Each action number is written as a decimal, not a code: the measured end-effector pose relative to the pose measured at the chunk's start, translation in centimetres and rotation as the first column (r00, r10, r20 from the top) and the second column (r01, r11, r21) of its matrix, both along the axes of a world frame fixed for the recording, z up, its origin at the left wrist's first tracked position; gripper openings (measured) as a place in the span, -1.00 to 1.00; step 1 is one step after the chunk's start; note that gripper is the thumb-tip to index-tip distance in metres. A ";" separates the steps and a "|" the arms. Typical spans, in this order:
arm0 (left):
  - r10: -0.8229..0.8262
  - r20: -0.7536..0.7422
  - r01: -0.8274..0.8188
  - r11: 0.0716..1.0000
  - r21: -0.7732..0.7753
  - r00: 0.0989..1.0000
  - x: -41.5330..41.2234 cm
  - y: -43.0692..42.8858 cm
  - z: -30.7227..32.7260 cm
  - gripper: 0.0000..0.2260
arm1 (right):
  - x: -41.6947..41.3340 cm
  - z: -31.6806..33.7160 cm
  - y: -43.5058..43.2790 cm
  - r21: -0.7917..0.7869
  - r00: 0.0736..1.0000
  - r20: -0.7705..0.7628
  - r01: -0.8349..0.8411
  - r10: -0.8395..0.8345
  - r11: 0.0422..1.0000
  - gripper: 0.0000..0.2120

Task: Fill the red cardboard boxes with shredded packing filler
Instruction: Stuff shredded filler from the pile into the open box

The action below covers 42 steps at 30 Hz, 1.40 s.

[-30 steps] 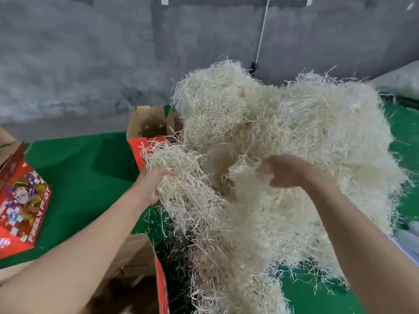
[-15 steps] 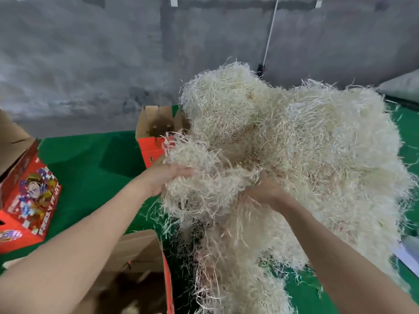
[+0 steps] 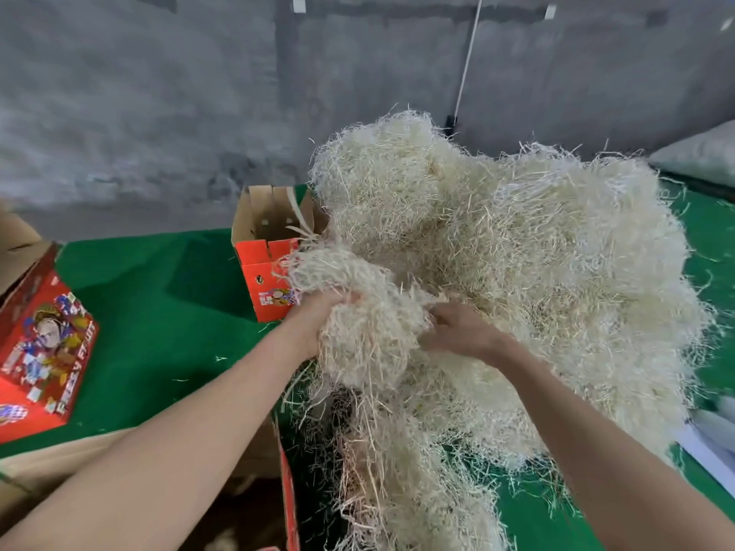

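A big heap of pale shredded filler (image 3: 517, 272) covers the right half of the green table. My left hand (image 3: 314, 316) grips a clump of filler (image 3: 362, 332) at the heap's left edge. My right hand (image 3: 457, 332) has its fingers dug into the same clump from the right. An open red box (image 3: 264, 284) stands behind my left hand, its brown flaps up. Under my left arm, at the bottom edge, is another open red box (image 3: 288, 499). A third red box (image 3: 43, 351) lies at the far left.
The green table cover (image 3: 167, 312) is bare between the boxes. A grey concrete wall (image 3: 199, 93) runs behind the table. A pale sack (image 3: 700, 157) lies at the back right. Loose filler strands trail to the table's right side.
Both hands have come closer together and lower on the clump at the heap's left edge. The camera has shifted, so the left box shows more.
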<state>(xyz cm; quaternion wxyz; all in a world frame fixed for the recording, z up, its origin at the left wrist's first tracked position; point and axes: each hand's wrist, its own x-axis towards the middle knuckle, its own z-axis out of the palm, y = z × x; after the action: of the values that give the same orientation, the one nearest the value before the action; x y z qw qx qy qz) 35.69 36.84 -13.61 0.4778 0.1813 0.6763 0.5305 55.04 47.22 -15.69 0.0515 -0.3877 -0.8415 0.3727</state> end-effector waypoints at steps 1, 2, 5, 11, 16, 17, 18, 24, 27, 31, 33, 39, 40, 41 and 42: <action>0.026 0.071 -0.028 0.999 0.032 0.997 -0.3 -0.2 0.3 -0.54 | 0.3 -1.1 0.2 0.149 0.985 0.166 -0.069 0.043 0.986 -0.69; 0.059 0.141 -0.068 0.996 0.065 0.988 -0.6 -0.3 0.7 -0.67 | 0.7 -2.2 0.2 0.233 0.940 0.337 -0.141 0.056 0.962 -0.68; 0.149 0.230 -0.178 0.978 0.111 0.962 -1.9 -0.6 1.5 -0.72 | 2.4 -4.3 0.0 0.226 0.739 0.671 -0.290 0.067 0.930 -0.74; 0.113 0.247 -0.151 0.978 0.145 0.962 -2.1 -1.0 1.7 -0.20 | 1.1 2.0 -0.1 0.107 0.951 0.271 -0.179 0.145 0.978 -0.60; 0.022 0.250 -0.070 0.980 0.187 0.968 -0.8 -1.1 1.7 -0.60 | -2.5 4.4 -1.9 0.004 0.971 -0.215 -0.110 0.109 0.994 0.03; 0.023 0.239 -0.071 0.978 0.196 0.971 -0.5 -1.2 1.9 -0.77 | -3.0 3.8 -2.2 -0.038 0.965 -0.249 -0.094 0.082 0.995 0.01; 0.036 0.227 -0.084 0.976 0.203 0.973 -0.4 -1.3 2.1 -0.85 | -3.2 3.2 -2.3 -0.044 0.964 -0.260 -0.063 0.049 0.997 -0.07; 0.126 0.286 -0.220 0.919 0.327 0.950 -3.0 -1.0 2.5 -0.67 | -1.9 0.9 -1.9 -0.263 0.905 -0.413 -0.010 -0.103 0.965 -0.31; -0.021 0.319 -0.084 0.947 0.310 0.948 -1.8 -1.0 1.7 -0.64 | -3.3 1.4 -3.0 -0.368 0.815 -0.543 -0.015 -0.202 0.930 -0.71; -0.087 0.274 0.037 0.983 0.180 0.958 1.4 -0.6 1.1 -0.30 | -6.0 1.3 -4.7 -0.090 0.890 -0.431 0.122 -0.149 0.988 -0.92; 0.024 0.277 -0.072 0.984 0.162 0.960 1.7 -0.3 1.7 -0.43 | -6.2 1.2 -4.7 -0.080 0.862 -0.484 0.128 -0.151 0.989 -0.87; 0.084 0.415 -0.223 0.928 0.299 0.906 1.0 1.0 4.6 -0.89 | -5.4 -0.9 -4.1 -0.364 0.848 -0.507 -0.051 -0.152 0.930 -0.01; 0.069 0.427 -0.220 0.923 0.315 0.901 1.3 1.0 5.1 -0.89 | -5.8 -2.0 -4.5 -0.317 0.907 -0.416 -0.076 -0.067 0.946 -0.26; 0.053 0.447 -0.223 0.916 0.335 0.893 1.5 1.1 5.5 -0.89 | -6.3 -3.1 -4.8 -0.204 0.965 -0.260 -0.073 0.018 0.976 -0.58; 0.045 0.461 -0.230 0.908 0.352 0.886 1.4 1.0 5.9 -0.87 | -6.5 -4.2 -5.0 -0.018 0.994 -0.079 -0.079 0.077 0.997 -0.77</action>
<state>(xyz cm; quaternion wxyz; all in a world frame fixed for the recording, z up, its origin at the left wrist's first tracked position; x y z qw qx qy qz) 37.12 37.88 -7.68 0.5324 0.0994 0.4395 0.7166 48.59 42.18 -19.86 0.0656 -0.3403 -0.8493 0.3982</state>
